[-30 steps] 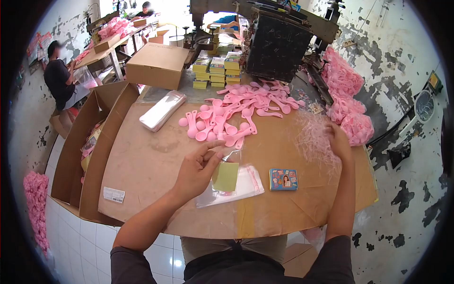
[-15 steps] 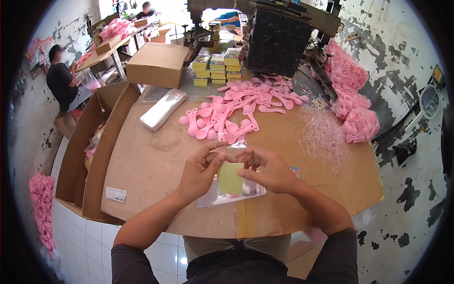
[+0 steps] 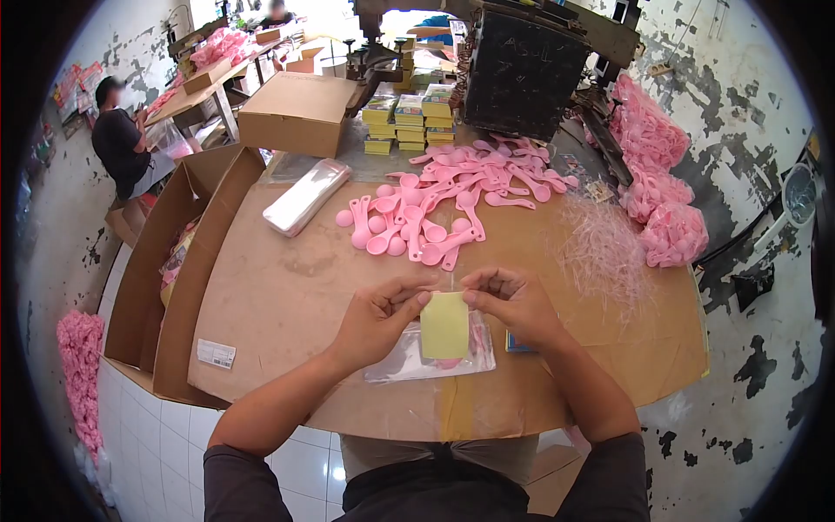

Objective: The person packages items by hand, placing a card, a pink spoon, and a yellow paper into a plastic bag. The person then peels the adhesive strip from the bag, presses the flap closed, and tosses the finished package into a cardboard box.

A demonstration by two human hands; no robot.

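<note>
My left hand [image 3: 379,318] and my right hand [image 3: 513,304] pinch the two top corners of a small pale yellow card [image 3: 444,326]. The card is held over clear plastic bags [image 3: 396,363] lying on the cardboard-covered table. A bit of pink shows through the plastic below the card. By my right wrist lies a small blue-edged stack of cards [image 3: 517,344], partly hidden. Beyond my hands spreads a pile of pink spoons [image 3: 414,217].
Left of the spoons lies a bundle of clear bags [image 3: 307,197]. Card stacks [image 3: 409,117] stand behind, beside a closed box [image 3: 291,113] and a black machine [image 3: 519,74]. An open carton [image 3: 196,287] flanks the table. Another person [image 3: 119,139] sits far left.
My hands have spread apart to the card's top corners, and the card has shifted slightly right. The view has also moved a little. More of the blue-edged stack shows.
</note>
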